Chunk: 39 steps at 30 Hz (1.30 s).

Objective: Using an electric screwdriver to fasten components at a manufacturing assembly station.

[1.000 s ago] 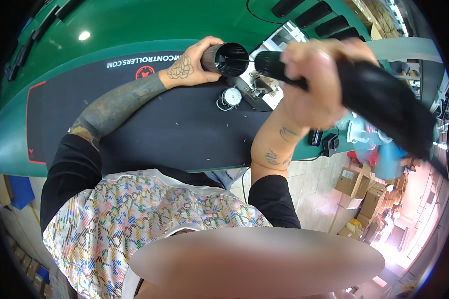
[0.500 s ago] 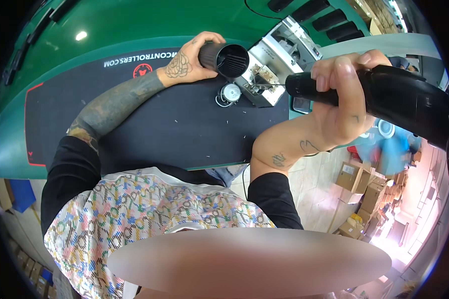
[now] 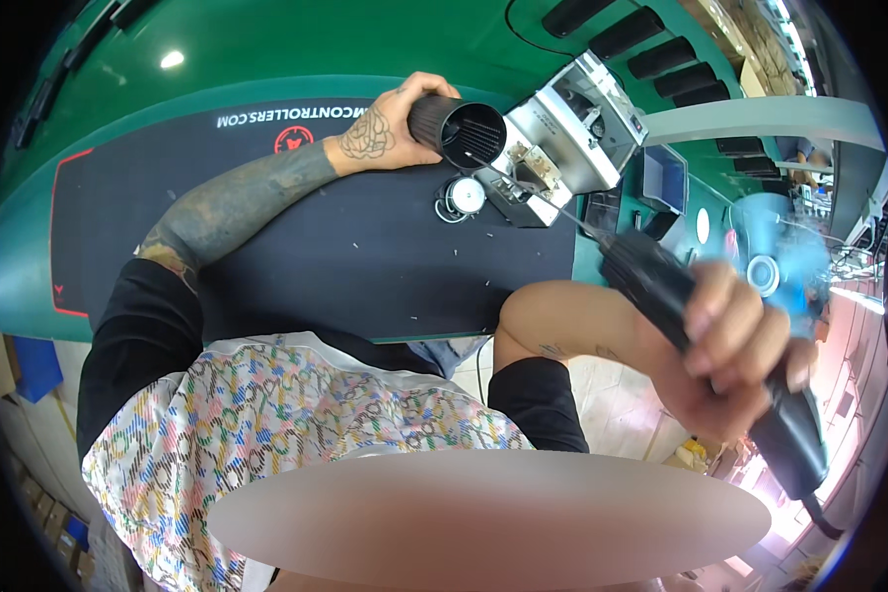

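Note:
My left hand [image 3: 390, 123] grips a hollow black cylinder [image 3: 431, 126] from its left side, with the open end facing right and toward me. In my right hand [image 3: 730, 350] is a black corded electric screwdriver [image 3: 651, 286], held tilted. Its long thin bit runs up-left past the front of a silver screw feeder [image 3: 548, 123] toward the cylinder's mouth. Whether the tip is inside the cylinder I cannot tell. A small round part with a pale top and metal frame [image 3: 460, 199] stands on the black mat [image 3: 345, 266], just below the cylinder.
Several black cylinders [image 3: 661, 57] lie in a row on the green table behind the feeder. A grey bin [image 3: 664, 180] sits to the feeder's right, with a pale curved bar [image 3: 760, 116] beyond it. Small bits are scattered on the mat.
My right hand has moved down and away from the feeder, and the screwdriver now slants up-left with its bit pointing at the cylinder. My left hand keeps hold of the cylinder.

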{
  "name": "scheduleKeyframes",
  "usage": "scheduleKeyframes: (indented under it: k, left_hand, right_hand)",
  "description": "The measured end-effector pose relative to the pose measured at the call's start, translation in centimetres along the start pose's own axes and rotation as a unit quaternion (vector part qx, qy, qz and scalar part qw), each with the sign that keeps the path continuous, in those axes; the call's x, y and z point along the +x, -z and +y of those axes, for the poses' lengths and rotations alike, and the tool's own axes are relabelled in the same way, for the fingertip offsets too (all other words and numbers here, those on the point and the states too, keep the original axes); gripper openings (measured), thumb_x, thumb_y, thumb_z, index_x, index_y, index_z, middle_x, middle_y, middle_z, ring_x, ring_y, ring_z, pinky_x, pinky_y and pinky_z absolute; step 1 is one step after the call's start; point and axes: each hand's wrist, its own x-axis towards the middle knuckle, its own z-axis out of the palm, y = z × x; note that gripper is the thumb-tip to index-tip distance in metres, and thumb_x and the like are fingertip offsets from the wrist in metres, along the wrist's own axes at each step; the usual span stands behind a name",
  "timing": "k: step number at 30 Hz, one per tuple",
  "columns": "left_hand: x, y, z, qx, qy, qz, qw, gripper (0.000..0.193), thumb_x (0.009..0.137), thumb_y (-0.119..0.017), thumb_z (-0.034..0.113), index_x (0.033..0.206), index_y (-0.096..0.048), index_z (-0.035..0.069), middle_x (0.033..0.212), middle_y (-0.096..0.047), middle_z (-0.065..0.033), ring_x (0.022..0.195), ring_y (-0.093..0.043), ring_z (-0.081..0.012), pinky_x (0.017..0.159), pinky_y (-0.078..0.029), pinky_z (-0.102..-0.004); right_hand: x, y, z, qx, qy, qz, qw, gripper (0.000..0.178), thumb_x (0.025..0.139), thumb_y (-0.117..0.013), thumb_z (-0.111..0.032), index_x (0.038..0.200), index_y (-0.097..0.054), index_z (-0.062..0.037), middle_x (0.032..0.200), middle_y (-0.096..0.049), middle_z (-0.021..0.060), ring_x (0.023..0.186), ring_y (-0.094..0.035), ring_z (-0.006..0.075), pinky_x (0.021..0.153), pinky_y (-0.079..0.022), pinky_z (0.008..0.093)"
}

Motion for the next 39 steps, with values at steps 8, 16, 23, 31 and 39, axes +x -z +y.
scheduleKeyframes:
  k: [8, 16, 23, 31, 39]
  left_hand:
    - [-0.2, -0.2, -0.3, -0.044, 0.015, 0.008, 0.999, 0.065, 0.058, -0.08, 0.009, 0.111, -0.041, 0.006, 0.111, -0.052, -0.01, 0.102, -0.056, -0.0261, 0.087, -0.047, -0.0343]
    - [0.3, 0.1, 1.3, -0.057, 0.09, 0.011, 0.994, 0.064, 0.061, -0.079, 0.011, 0.112, -0.04, 0.005, 0.108, -0.053, -0.011, 0.102, -0.055, -0.0229, 0.087, -0.045, -0.0336]
    - [0.2, 0.1, 1.1, -0.074, 0.114, 0.055, 0.989, 0.07, 0.064, -0.076, 0.011, 0.122, -0.037, 0.004, 0.113, -0.048, -0.0126, 0.105, -0.053, -0.0241, 0.09, -0.043, -0.0329]
    - [0.5, 0.3, 1.2, 0.072, -0.022, 0.019, 0.997, 0.062, 0.056, -0.077, 0.005, 0.111, -0.047, 0.004, 0.11, -0.046, -0.0111, 0.105, -0.049, -0.0249, 0.089, -0.043, -0.0334]
    - [0.1, 0.3, 0.4, 0.0, -0.035, 0.035, 0.999, 0.057, 0.063, -0.079, 0.01, 0.107, -0.044, 0.006, 0.107, -0.053, -0.0099, 0.099, -0.055, -0.0223, 0.087, -0.046, -0.032]
  right_hand:
    - [0.4, -1.0, 6.8, -0.234, -0.093, 0.01, 0.968, 0.041, 0.072, -0.045, 0.01, 0.109, -0.038, -0.0054, 0.066, -0.047, 0.0085, 0.052, -0.046, 0.0184, 0.056, -0.042, 0.038]
    - [0.5, -1.0, 8.8, -0.171, -0.066, -0.056, 0.981, 0.033, 0.073, -0.046, 0.009, 0.102, -0.039, -0.0031, 0.063, -0.05, 0.0099, 0.047, -0.045, 0.0151, 0.046, -0.042, 0.0306]
    - [-0.2, -0.6, 1.9, 0.007, 0.096, 0.041, 0.994, 0.024, 0.083, -0.055, -0.01, 0.103, -0.043, -0.0078, 0.068, -0.046, -0.0012, 0.053, -0.049, 0.0128, 0.056, -0.04, 0.032]
    - [0.7, 0.7, 1.2, -0.168, -0.126, 0.002, 0.978, 0.028, 0.081, -0.054, -0.004, 0.106, -0.041, -0.0075, 0.066, -0.048, 0.0016, 0.057, -0.05, 0.015, 0.062, -0.042, 0.033]
    - [1.2, 2.0, 2.0, 0.106, -0.197, 0.005, 0.975, 0.034, 0.084, -0.049, -0.007, 0.115, -0.035, -0.0092, 0.066, -0.045, 0.0001, 0.052, -0.046, 0.0119, 0.055, -0.042, 0.0322]
